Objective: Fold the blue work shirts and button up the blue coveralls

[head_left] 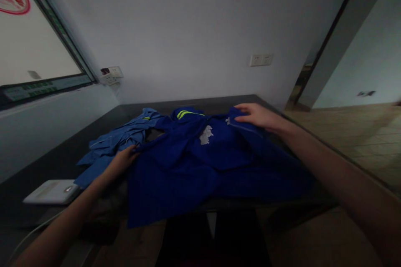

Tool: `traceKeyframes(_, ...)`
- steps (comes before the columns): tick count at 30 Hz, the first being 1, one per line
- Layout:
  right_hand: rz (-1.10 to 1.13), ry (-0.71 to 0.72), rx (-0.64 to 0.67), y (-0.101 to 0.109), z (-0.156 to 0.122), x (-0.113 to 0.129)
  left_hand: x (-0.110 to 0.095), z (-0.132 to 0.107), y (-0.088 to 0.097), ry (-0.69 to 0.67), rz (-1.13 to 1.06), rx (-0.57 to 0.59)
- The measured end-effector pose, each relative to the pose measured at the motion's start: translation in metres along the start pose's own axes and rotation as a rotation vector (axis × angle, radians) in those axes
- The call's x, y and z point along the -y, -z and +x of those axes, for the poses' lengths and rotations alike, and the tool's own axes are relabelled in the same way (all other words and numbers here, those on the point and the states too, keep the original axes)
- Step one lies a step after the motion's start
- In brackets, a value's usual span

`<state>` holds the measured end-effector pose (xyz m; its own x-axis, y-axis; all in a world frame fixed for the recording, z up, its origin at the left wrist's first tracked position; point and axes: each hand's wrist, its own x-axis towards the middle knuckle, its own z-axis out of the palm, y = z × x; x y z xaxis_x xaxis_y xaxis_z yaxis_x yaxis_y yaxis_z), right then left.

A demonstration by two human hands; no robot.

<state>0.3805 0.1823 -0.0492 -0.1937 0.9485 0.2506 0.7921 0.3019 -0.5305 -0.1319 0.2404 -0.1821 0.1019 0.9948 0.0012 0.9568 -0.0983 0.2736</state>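
Note:
A dark blue work jacket (200,162) with yellow-green reflective strips lies spread on a dark table (72,150), its lower hem hanging over the near edge. My left hand (123,159) pinches the jacket's left edge, fingers closed on the cloth. My right hand (260,116) rests on the far right part of the jacket and grips a fold there near a zip. A white label shows inside near the collar. A lighter blue garment (122,137) lies crumpled to the left, partly under the jacket.
A flat white device (53,192) with a cable sits at the table's near left. Wall sockets (261,59) are on the back wall, and more sockets (111,74) sit near a window at left. Tiled floor and a doorway (328,50) open to the right.

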Motion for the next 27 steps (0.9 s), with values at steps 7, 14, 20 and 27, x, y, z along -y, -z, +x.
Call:
traceKeyframes(7,0.056,0.345,0.422,-0.085,-0.046,0.076,-0.027,-0.058,0.01,-0.206,0.028,-0.23)
traceKeyframes(14,0.065,0.02,0.17,-0.037,-0.123,-0.01,-0.097,-0.146,-0.058,-0.757,0.063,0.019)
traceKeyframes(20,-0.097,-0.15,0.249,-0.047,-0.209,-0.07,-0.056,-0.145,-0.048,-0.657,0.119,0.017)
traceKeyframes(27,-0.121,-0.089,0.251,-0.077,-0.211,-0.078,-0.028,-0.124,-0.022,-0.574,0.113,0.143)
